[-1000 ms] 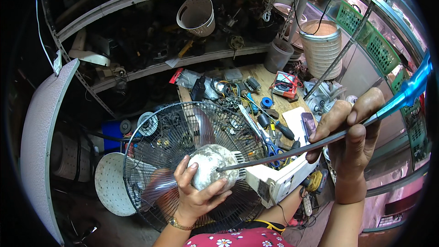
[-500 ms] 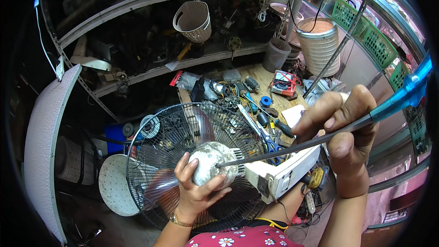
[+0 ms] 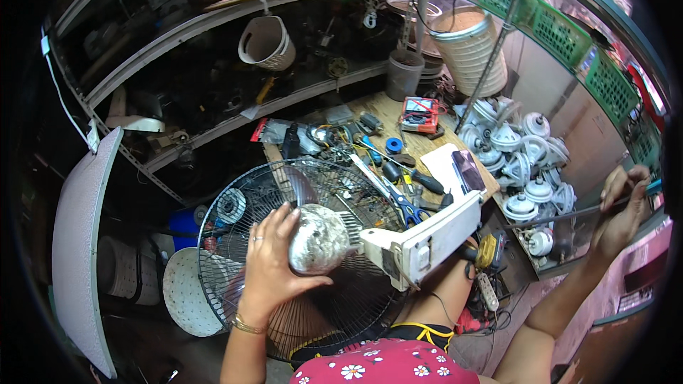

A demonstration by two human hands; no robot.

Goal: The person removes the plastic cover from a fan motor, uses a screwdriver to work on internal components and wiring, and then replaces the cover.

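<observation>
An electric fan leans in front of me, its black wire cage [image 3: 313, 341] around dark blades. A scuffed, silvery-white motor housing [image 3: 320, 240] sits at its centre. My left hand [image 3: 274, 270] lies against the left side of this housing, fingers stretched out and thumb apart below. From the housing a white fan body [image 3: 441, 231] extends to the right. Held out at the far right, my right hand [image 3: 619, 206] is closed on a long screwdriver [image 3: 558, 217]. Its dark shaft points back toward the fan, clear of the housing; its blue handle shows only partly.
Tools lie on the wooden bench, including blue scissors [image 3: 407, 210] and a red-and-white meter [image 3: 420, 115]. White fan parts [image 3: 523, 156] are heaped at right. A yellow power tool [image 3: 489, 250] stands beside my leg. A basket [image 3: 267, 46] hangs above; a white panel [image 3: 85, 242] stands left.
The screwdriver tip has left the housing, and my right hand has swung out to the far right with it. My left hand has loosened from a wrapped grip to stretched fingers. The view has shifted.
</observation>
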